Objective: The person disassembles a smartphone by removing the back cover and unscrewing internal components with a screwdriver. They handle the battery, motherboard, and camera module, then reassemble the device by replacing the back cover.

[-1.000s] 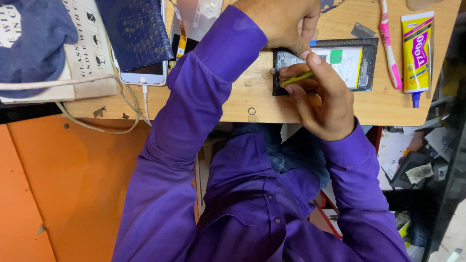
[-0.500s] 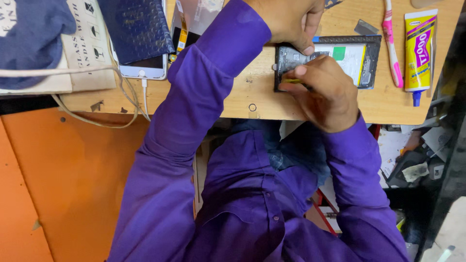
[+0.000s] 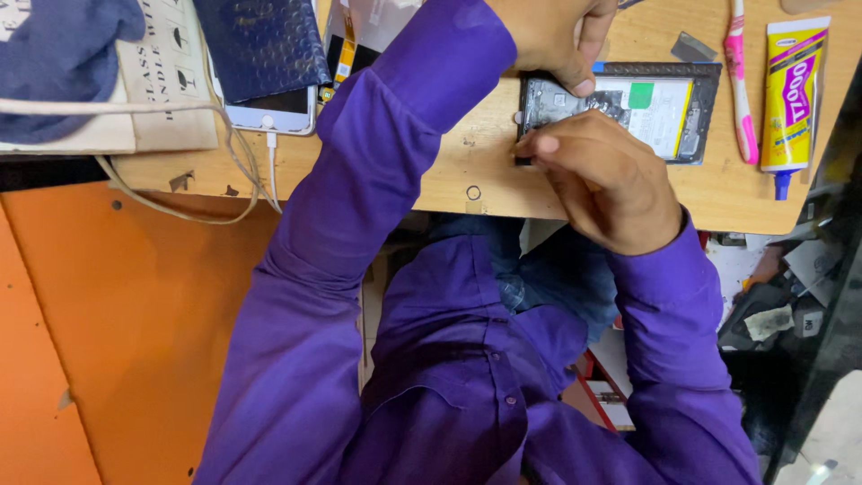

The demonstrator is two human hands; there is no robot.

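Note:
An opened phone (image 3: 660, 108) lies back-up on the wooden bench (image 3: 449, 171), its insides and a pale battery with a green patch showing. My left hand (image 3: 557, 36) reaches in from the top and clamps the phone's upper left edge with fingers and thumb. My right hand (image 3: 611, 180) is curled over the phone's lower left corner, fingertips pinched together at the frame edge. The thin tool it held earlier is hidden under the fingers.
A pink-and-white toothbrush (image 3: 741, 85) and a yellow glue tube (image 3: 790, 94) lie right of the phone. A white phone (image 3: 269, 112) with a cable sits under a dark blue case (image 3: 260, 40) at the left, beside a cardboard box (image 3: 153, 90) with blue cloth (image 3: 63, 54).
My right hand has slid left and closed over the phone's lower left corner, hiding the yellow-green tool that showed between its fingers. My left hand has kept its grip.

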